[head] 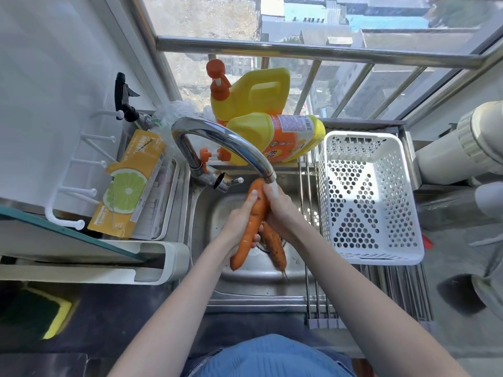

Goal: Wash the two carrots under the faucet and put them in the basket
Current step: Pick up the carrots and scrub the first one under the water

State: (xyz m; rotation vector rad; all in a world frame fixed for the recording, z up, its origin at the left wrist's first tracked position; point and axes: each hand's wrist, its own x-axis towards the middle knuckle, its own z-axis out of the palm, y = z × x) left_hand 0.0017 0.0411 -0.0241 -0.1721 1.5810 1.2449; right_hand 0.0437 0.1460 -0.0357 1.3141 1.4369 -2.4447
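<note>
A long orange carrot [251, 225] is held upright under the faucet [226, 140] spout, where water runs over its top. My left hand [239, 221] grips its middle from the left. From the right, my right hand [280, 210] wraps its upper part. A second, dirtier carrot [275, 246] lies on the bottom of the steel sink [253, 270], just below and right of the held one. The white perforated basket [370, 197] stands empty on a roll-up rack to the right of the sink.
Two yellow detergent bottles [272, 126] stand behind the faucet. A lemon-printed pack [130, 186] lies in a tray at the left, near a white hook rack [68, 191]. A green and yellow sponge [40, 311] sits at the lower left. Steel rack rods [408, 289] extend below the basket.
</note>
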